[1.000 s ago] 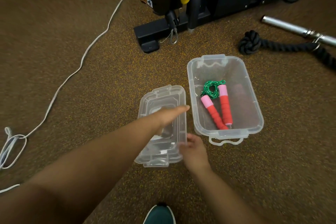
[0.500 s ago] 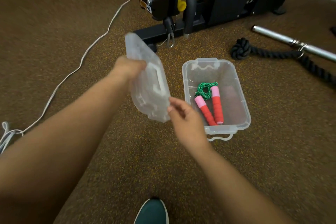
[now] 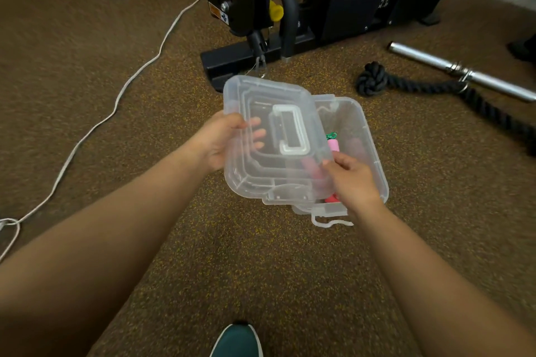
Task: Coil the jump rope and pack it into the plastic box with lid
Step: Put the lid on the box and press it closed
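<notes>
The person holds a clear plastic lid (image 3: pixel 269 136) in both hands above the clear plastic box (image 3: pixel 365 136), which sits on the speckled brown floor (image 3: pixel 145 52). The lid is tilted and covers the box's left part, not seated on its rim. It is frosted-transparent with rounded corners, stepped ridges and a whitish folding handle (image 3: pixel 291 132) in its middle. The left hand (image 3: pixel 220 139) grips the lid's left edge, thumb on top and fingers showing through the plastic underneath. The right hand (image 3: pixel 352 180) pinches the lid's near right corner.

The jump rope (image 3: pixel 333 145) lies inside the box: a pink handle end and a bit of green cord (image 3: pixel 331 135) show past the lid's right edge, and a red handle tip shows near the right hand; the rest is blurred behind the plastic.

Beyond the box stand a black gym machine (image 3: pixel 290 9), a thick black rope (image 3: pixel 412 85) and a metal bar (image 3: pixel 458 71). A white cable (image 3: pixel 121 95) runs across the floor at left, and a green shoe (image 3: pixel 236 340) shows at the bottom edge
</notes>
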`<control>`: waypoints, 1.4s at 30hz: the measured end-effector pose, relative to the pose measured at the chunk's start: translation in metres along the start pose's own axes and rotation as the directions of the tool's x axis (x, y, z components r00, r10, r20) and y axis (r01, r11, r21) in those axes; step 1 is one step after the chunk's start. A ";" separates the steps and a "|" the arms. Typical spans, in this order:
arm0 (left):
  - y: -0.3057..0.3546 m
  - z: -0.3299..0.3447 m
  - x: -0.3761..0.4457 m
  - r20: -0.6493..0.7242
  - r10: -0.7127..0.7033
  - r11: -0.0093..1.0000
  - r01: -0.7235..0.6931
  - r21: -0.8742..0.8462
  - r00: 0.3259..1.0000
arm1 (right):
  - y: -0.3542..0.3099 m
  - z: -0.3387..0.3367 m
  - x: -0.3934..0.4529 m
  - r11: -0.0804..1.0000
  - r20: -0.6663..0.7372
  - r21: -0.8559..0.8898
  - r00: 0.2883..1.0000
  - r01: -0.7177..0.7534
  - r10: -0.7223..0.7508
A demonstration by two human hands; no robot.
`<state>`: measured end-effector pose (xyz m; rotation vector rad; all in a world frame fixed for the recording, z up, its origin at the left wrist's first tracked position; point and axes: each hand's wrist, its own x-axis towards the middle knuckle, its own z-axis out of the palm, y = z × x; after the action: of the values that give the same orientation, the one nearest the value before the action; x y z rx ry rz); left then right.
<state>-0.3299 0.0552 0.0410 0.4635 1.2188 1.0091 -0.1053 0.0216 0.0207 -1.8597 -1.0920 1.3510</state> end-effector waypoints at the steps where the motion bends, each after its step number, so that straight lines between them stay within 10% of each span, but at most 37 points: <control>1: -0.003 0.000 0.003 -0.001 0.004 1.000 -0.004 0.025 1.000 | -0.001 -0.004 0.000 1.000 0.008 0.010 1.000 -0.013 0.013; 14: -0.051 0.057 0.037 -0.079 -0.097 0.866 0.123 0.486 0.992 | 0.049 -0.059 0.044 0.896 -0.255 -0.440 0.950 0.052 -0.181; 42: -0.053 0.070 0.034 -0.176 -0.131 0.805 0.209 0.555 0.976 | 0.033 -0.098 0.049 0.986 -0.011 -0.077 0.989 -0.147 0.147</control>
<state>-0.2445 0.0713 0.0047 0.7479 1.6573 0.5038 0.0039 0.0485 0.0015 -2.0334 -1.0351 1.4025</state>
